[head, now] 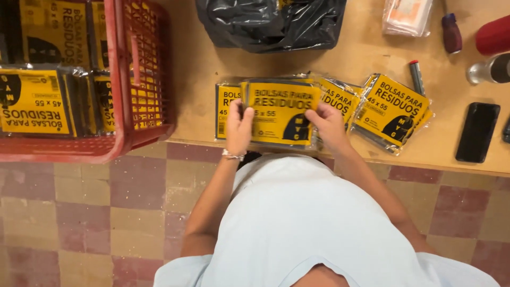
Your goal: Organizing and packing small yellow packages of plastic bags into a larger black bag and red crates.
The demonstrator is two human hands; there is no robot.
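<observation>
at the near edge of the wooden table [212, 64], the left hand [238, 129] and right hand [330, 126] clasp a yellow packet [280, 110] by its sides. more yellow packets [390, 110] fan toward three o'clock; a red basket [143, 79] sits at nine, a black phone [477, 132] beyond.

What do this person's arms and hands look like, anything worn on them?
Both arms are bare from the short sleeves of a pale blue shirt. The left hand has a thin silvery bracelet at the wrist. The right hand shows no jewellery or glove.
</observation>
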